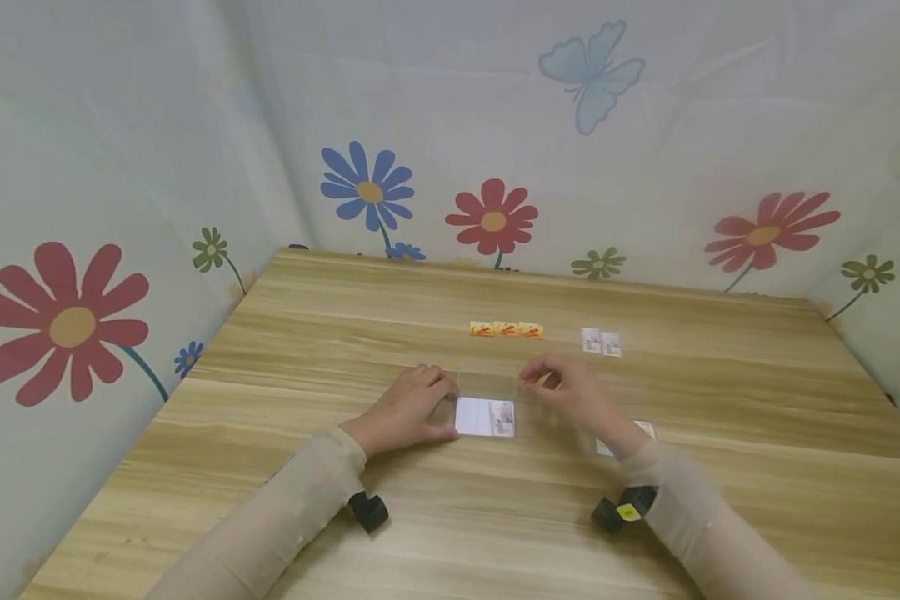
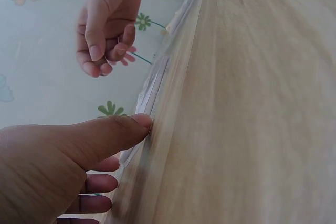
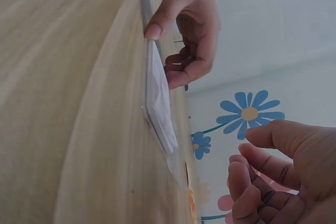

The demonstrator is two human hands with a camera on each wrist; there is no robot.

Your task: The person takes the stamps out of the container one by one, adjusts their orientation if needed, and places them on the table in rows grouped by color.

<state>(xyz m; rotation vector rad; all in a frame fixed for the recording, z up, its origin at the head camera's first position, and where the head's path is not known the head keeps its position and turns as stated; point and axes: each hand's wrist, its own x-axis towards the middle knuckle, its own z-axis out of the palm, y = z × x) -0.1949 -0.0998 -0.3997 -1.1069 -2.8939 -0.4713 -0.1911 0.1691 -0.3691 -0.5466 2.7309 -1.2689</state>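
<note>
A small clear plastic case (image 1: 474,417) lies on the table, white inside with a printed packet at its right side. Its transparent flap (image 1: 487,383) extends away on the far side. My left hand (image 1: 412,408) holds the case by its left end, thumb at the near corner and fingers at the far one. In the right wrist view the case (image 3: 159,98) appears edge-on, with white packets on top. Beside the flap's right edge hovers my right hand (image 1: 570,392), fingers loosely curled; nothing shows between thumb and fingers in the right wrist view.
Farther back on the wooden table (image 1: 330,317) lies a row of orange-yellow packets (image 1: 506,329). Two pale printed packets (image 1: 601,342) lie to their right. Another flat pale item (image 1: 645,428) is partly hidden under my right forearm. Flower-printed curtains (image 1: 435,100) border the table.
</note>
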